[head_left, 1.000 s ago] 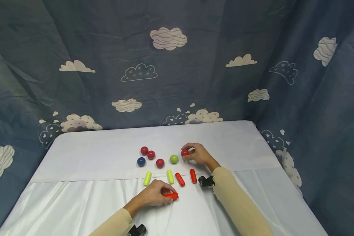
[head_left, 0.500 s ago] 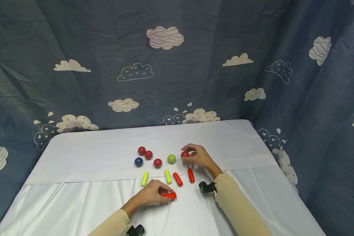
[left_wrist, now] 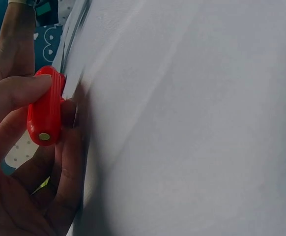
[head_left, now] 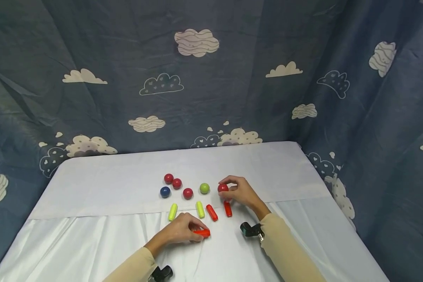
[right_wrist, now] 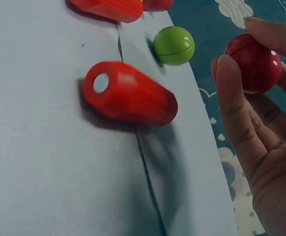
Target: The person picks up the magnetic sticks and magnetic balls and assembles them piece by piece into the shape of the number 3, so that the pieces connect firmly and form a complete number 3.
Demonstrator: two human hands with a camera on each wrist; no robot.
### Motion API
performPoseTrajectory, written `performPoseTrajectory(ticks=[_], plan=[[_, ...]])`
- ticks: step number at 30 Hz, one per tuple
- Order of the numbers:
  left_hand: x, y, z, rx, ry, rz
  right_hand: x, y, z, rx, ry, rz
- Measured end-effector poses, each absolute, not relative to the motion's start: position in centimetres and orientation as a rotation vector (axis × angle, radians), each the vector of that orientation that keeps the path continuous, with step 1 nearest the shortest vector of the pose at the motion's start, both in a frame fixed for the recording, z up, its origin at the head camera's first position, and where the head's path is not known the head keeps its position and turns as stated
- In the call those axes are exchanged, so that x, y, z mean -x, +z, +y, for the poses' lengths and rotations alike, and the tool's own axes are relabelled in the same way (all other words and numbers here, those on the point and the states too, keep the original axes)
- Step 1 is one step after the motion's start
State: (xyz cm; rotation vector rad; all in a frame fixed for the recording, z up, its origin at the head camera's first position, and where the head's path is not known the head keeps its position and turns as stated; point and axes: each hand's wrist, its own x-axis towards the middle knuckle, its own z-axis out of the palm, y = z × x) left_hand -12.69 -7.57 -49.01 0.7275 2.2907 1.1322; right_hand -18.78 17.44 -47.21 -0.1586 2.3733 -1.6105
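Observation:
In the head view my left hand (head_left: 179,229) holds a red ridged plastic handle (head_left: 202,233) low over the near part of the table. The left wrist view shows the thumb on one side of this handle (left_wrist: 44,108) and fingers on the other, a yellow dot on its end. My right hand (head_left: 244,192) pinches a glossy red ball (head_left: 223,188) between thumb and fingers; the right wrist view shows the ball (right_wrist: 255,64) raised off the cloth. Just below that hand lies another red handle (head_left: 228,209), with a white dot on its end.
A third red handle (head_left: 212,212) and two yellow-green handles (head_left: 200,210) lie in a row. Behind them sit a green ball (head_left: 204,188), a blue ball (head_left: 165,192) and several red balls (head_left: 188,193). White cloth (head_left: 102,192) covers the table; a cloud-print curtain (head_left: 211,86) hangs behind.
My right hand has drawn the red ball a little nearer and rightward, closer to the red handle below. The left hand keeps its place with its handle. The head view has shifted slightly.

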Motion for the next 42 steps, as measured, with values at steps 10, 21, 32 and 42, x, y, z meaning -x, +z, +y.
performPoseTrajectory(ticks=[10, 21, 32, 42], plan=[[13.2, -49.2, -7.7, -0.678, 1.215, 2.209, 17.8, -47.5, 18.4, 0.215, -1.657, 2.256], [13.2, -49.0, -7.5, -0.625, 1.227, 2.212, 16.6, -47.3, 18.7, 0.245, -1.556, 2.314], [13.2, -49.0, -7.5, -0.642, 1.178, 2.278, 15.4, -47.6, 18.7, 0.345, -1.554, 2.223], [13.3, -49.1, -7.4, -0.604, 1.189, 2.253, 14.4, -48.1, 18.7, 0.522, -1.473, 2.232]])
